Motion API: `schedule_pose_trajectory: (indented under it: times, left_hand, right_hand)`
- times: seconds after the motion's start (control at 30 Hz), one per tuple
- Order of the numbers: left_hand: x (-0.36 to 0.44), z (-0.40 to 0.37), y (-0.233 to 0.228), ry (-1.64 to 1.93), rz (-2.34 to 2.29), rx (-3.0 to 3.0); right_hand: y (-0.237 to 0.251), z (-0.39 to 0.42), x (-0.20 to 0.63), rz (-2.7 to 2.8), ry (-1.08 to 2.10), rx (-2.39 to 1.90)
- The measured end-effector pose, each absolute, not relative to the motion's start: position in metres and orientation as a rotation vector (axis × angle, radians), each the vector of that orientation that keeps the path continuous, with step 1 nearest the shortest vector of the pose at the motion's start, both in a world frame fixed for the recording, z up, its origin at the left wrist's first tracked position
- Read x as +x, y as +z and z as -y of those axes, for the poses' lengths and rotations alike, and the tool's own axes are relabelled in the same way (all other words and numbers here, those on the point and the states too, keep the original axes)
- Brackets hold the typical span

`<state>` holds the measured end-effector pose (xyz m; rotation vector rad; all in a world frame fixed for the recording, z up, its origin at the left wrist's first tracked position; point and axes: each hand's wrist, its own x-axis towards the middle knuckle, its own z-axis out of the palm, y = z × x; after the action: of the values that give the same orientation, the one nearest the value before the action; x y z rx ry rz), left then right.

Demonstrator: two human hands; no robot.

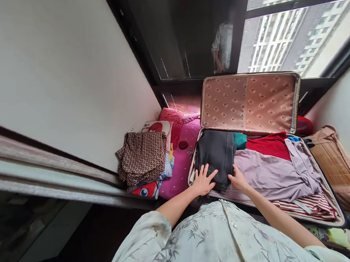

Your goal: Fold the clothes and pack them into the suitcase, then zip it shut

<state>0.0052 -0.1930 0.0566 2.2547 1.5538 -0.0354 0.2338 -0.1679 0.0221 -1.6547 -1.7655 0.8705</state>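
Observation:
My left hand [203,180] lies flat with its fingers spread on a folded dark grey garment [214,152], at the left end of an open suitcase [328,175]. My right hand [238,179] touches the right edge of that garment, its thumb and forefinger apart; the other fingers are partly hidden. Beside it a mauve garment [266,172] stretches across the case. Behind lie a red ribbed garment [268,146] and a teal cloth [240,140]. A red-and-white striped garment [314,207] shows at the front right.
The suitcase lid [248,105], lined in patterned pink, stands raised against the window. To the left, a brown patterned garment [143,155] tops a pile of clothes on a magenta cover [180,167]. A brown mat-like item [341,166] lies right of the case. A white wall panel [52,76] rises at left.

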Motion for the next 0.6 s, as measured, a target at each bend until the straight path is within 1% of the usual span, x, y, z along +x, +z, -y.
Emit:
schedule_pose_trajectory:
  times: [0.07,0.1,0.17,0.2,0.27,0.33,0.4,0.47,0.53,0.6]
  left_hand:
    - [0.006,0.199,0.043,-0.038,-1.526,2.246]
    - [0.007,0.2,0.038,-0.016,-1.521,2.244]
    - [0.006,0.198,0.034,0.043,-1.497,2.221]
    - [0.005,0.197,0.034,0.082,-1.477,2.207]
    - [-0.004,0.197,0.039,0.225,-1.446,2.182]
    - [-0.022,0.203,0.044,0.48,-1.466,2.132]
    - [-0.046,0.214,0.047,0.803,-1.605,1.981]
    - [-0.07,0.231,0.048,1.012,-1.78,1.744]
    - [-0.085,0.248,0.048,0.98,-1.829,1.544]
    - [-0.088,0.26,0.048,0.788,-1.699,1.439]
  right_hand:
    - [0.035,0.173,0.235,1.969,0.563,-1.783]
    - [0.045,0.173,0.232,2.067,0.376,-1.781]
    - [0.066,0.168,0.221,2.234,0.072,-1.687]
    - [0.074,0.163,0.212,2.313,-0.002,-1.629]
    - [0.082,0.152,0.194,2.481,-0.009,-1.56]
    - [0.077,0.142,0.179,2.665,0.088,-1.564]
    - [0.064,0.135,0.172,2.797,0.171,-1.601]
    - [0.052,0.132,0.171,2.842,0.179,-1.641]
    - [0.046,0.132,0.172,2.841,0.156,-1.672]
    - [0.045,0.133,0.172,2.833,0.138,-1.695]
